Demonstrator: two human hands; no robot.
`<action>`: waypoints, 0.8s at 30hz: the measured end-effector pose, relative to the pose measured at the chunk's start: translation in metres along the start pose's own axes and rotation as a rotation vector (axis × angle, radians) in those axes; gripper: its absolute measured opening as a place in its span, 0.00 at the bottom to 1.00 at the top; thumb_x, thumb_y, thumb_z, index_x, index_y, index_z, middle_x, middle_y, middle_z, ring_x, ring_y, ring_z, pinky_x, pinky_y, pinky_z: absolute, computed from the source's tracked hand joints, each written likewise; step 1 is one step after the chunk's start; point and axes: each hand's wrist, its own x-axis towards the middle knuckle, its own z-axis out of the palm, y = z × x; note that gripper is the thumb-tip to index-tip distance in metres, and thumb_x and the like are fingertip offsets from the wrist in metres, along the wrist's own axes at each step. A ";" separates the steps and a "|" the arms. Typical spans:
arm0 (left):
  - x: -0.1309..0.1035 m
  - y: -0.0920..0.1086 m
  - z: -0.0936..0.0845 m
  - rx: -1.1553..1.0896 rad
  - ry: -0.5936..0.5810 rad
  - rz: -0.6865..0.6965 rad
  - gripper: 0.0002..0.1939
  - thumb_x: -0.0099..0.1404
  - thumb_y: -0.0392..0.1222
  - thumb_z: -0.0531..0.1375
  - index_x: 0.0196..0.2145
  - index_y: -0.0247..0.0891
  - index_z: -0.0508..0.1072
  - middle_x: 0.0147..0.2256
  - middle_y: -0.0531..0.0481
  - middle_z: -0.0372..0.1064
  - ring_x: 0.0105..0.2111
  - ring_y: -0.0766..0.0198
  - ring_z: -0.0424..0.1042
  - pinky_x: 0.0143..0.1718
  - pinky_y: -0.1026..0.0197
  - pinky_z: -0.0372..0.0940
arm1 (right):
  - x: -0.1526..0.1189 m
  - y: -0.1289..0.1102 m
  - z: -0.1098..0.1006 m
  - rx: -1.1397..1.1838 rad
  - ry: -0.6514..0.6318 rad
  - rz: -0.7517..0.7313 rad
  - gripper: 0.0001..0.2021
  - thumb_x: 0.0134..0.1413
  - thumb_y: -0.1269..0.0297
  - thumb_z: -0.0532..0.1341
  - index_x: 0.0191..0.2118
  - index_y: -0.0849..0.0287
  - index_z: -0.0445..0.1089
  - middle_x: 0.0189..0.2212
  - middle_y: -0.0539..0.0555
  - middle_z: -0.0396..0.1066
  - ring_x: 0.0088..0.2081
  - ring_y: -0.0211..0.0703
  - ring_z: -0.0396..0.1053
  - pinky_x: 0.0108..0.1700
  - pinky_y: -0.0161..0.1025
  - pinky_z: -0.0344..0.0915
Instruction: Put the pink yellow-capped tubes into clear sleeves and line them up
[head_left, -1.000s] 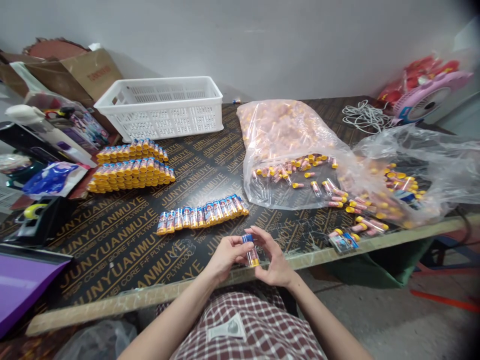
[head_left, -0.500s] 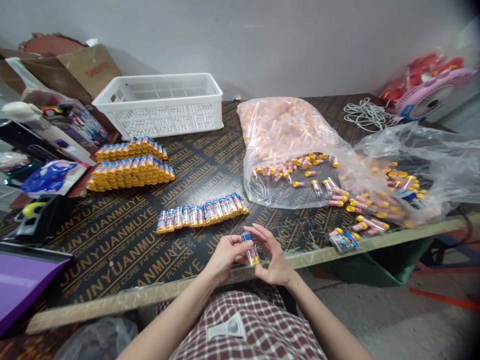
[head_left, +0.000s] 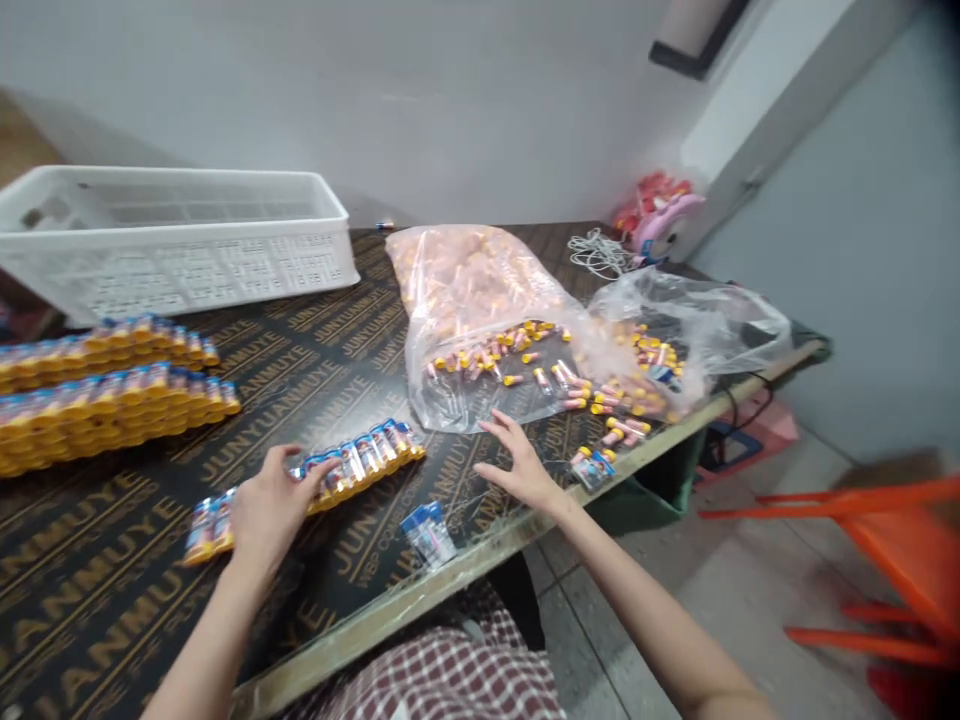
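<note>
My left hand (head_left: 274, 500) reaches over a row of small clear tubes (head_left: 371, 455) with yellow bottoms and blue tops. Its thumb and forefinger are closed around a tube in that row; the palm hides part of the row. My right hand (head_left: 521, 470) is held above the table in front of the plastic bag, fingers apart and nothing in them. Between the hands, near the table edge, lies a small group of blue-and-clear pieces (head_left: 429, 535), too blurred to name.
A large clear bag (head_left: 480, 280) spills yellow-capped tubes (head_left: 544, 378) onto the dark table. Stacked tubes (head_left: 112, 400) stand at left before a white plastic basket (head_left: 225, 260). A blue packet (head_left: 592, 467) lies by the wooden edge. An orange stool (head_left: 892, 550) stands at right.
The view has swung right. My hands were together on a tube; they are now apart, the left at the tube row and the right empty near the bag.
</note>
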 end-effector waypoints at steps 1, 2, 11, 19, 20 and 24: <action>0.000 0.000 0.000 0.075 0.026 0.009 0.29 0.55 0.63 0.54 0.44 0.37 0.68 0.24 0.48 0.70 0.28 0.50 0.70 0.27 0.60 0.56 | 0.008 0.012 -0.007 -0.088 0.044 0.042 0.28 0.48 0.56 0.63 0.57 0.52 0.60 0.60 0.58 0.51 0.61 0.51 0.51 0.60 0.51 0.51; -0.002 0.001 0.000 0.129 0.060 0.016 0.29 0.56 0.63 0.52 0.44 0.37 0.69 0.24 0.48 0.69 0.27 0.51 0.70 0.26 0.61 0.55 | 0.017 0.026 -0.015 -0.191 0.078 0.102 0.29 0.48 0.54 0.63 0.57 0.51 0.60 0.60 0.58 0.52 0.61 0.52 0.51 0.60 0.51 0.50; -0.063 0.016 0.026 -0.197 -0.159 0.282 0.19 0.57 0.59 0.55 0.27 0.40 0.72 0.19 0.53 0.68 0.20 0.64 0.66 0.26 0.65 0.58 | 0.092 0.152 -0.101 -0.467 0.246 0.492 0.31 0.49 0.51 0.61 0.55 0.65 0.61 0.56 0.68 0.56 0.59 0.64 0.51 0.56 0.60 0.50; -0.085 0.010 0.061 -0.214 -0.413 0.340 0.18 0.60 0.55 0.53 0.26 0.41 0.72 0.23 0.53 0.71 0.24 0.64 0.69 0.28 0.66 0.61 | 0.103 0.181 -0.099 -0.510 0.197 0.623 0.17 0.59 0.60 0.57 0.51 0.61 0.62 0.50 0.57 0.64 0.47 0.46 0.66 0.47 0.50 0.65; -0.085 0.010 0.063 -0.207 -0.418 0.344 0.17 0.60 0.55 0.53 0.28 0.41 0.73 0.25 0.52 0.71 0.25 0.63 0.70 0.29 0.65 0.62 | 0.103 0.180 -0.096 -0.505 0.178 0.627 0.17 0.59 0.60 0.57 0.51 0.61 0.62 0.49 0.57 0.65 0.46 0.46 0.67 0.46 0.49 0.66; -0.088 0.016 0.072 -0.148 -0.393 0.346 0.17 0.60 0.53 0.53 0.38 0.40 0.73 0.32 0.48 0.70 0.31 0.60 0.70 0.34 0.61 0.63 | 0.095 0.167 -0.083 -0.470 0.073 0.569 0.17 0.59 0.59 0.56 0.51 0.61 0.62 0.47 0.56 0.66 0.44 0.44 0.68 0.44 0.48 0.67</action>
